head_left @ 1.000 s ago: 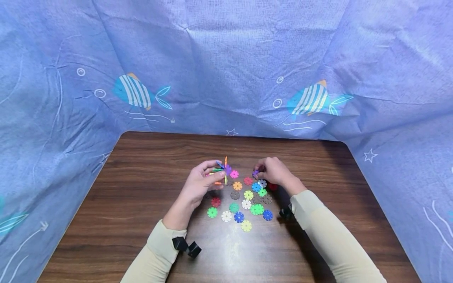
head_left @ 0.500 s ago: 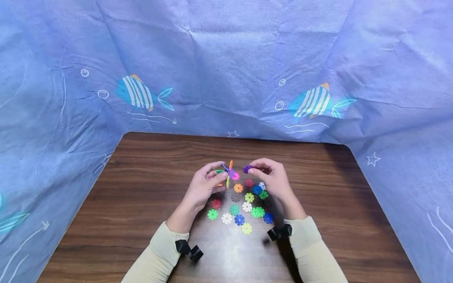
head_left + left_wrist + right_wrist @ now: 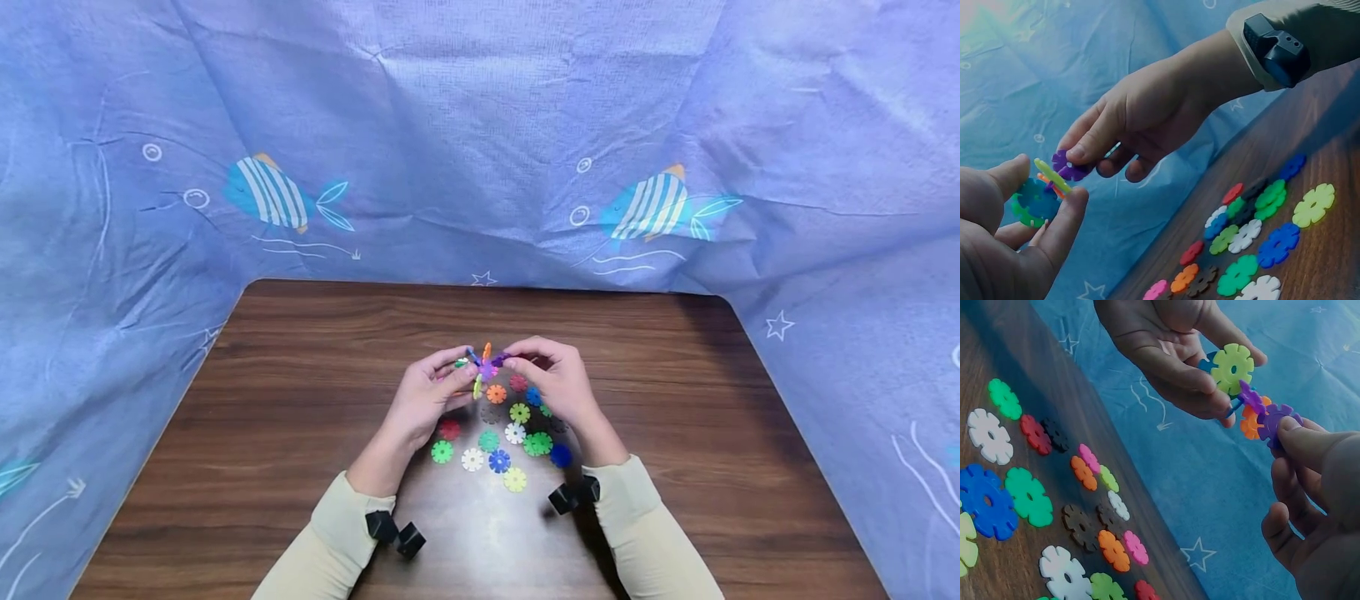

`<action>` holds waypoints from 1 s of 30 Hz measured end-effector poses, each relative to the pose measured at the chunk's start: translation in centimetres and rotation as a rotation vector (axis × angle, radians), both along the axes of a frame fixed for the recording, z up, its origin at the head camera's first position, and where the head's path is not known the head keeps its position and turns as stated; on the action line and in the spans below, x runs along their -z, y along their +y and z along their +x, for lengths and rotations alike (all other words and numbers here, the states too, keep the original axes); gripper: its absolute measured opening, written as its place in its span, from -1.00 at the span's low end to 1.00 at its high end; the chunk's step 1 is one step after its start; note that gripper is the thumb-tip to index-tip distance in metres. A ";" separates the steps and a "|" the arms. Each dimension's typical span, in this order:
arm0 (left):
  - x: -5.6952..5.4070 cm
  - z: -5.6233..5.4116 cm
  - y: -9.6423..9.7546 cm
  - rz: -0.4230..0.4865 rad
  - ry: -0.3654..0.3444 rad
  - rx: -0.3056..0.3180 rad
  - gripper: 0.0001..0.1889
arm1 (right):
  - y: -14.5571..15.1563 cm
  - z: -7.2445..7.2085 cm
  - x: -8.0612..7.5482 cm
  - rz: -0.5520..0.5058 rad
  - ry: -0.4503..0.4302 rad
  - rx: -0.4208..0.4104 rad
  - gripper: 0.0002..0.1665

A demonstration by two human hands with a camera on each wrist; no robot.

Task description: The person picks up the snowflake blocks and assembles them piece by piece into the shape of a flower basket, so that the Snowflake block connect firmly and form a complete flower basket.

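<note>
My left hand (image 3: pixel 420 396) holds a cluster of interlocking snowflake discs above the table, between thumb and fingers. In the right wrist view the cluster shows a yellow-green disc (image 3: pixel 1232 370), a light purple disc (image 3: pixel 1249 397) and an orange disc (image 3: pixel 1250 425); a blue-green one (image 3: pixel 1038 203) shows in the left wrist view. My right hand (image 3: pixel 558 383) pinches a dark purple snowflake disc (image 3: pixel 1272 424) between thumb and fingers. That disc is at the cluster's edge, next to the light purple disc; whether their slots are engaged I cannot tell.
Loose discs in several colours lie flat on the brown wooden table (image 3: pixel 300 467) below and in front of my hands, among them a yellow one (image 3: pixel 515 479) and a blue one (image 3: pixel 499 461). A blue cloth (image 3: pixel 480 150) with fish hangs behind the table.
My right hand has lifted the dark purple disc from the table's right side and carried it left to the cluster. My left hand has stayed nearly in place, still holding the cluster.
</note>
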State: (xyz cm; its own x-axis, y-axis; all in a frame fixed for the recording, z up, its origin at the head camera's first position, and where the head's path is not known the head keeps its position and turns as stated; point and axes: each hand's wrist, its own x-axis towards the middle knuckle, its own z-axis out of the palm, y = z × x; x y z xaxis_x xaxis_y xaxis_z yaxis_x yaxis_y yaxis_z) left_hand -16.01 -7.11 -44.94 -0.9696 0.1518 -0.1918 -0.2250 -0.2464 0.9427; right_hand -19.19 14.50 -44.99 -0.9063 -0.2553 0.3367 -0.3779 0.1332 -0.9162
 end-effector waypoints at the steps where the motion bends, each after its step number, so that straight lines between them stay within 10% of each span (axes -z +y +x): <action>1: 0.0 0.0 0.0 0.001 0.002 0.002 -0.49 | -0.1 0.2 -0.3 0.002 0.002 -0.006 -0.89; 30: -0.1 -0.1 -0.9 -0.038 0.010 0.024 -0.56 | -0.3 -0.3 1.0 0.114 0.037 -0.019 -0.74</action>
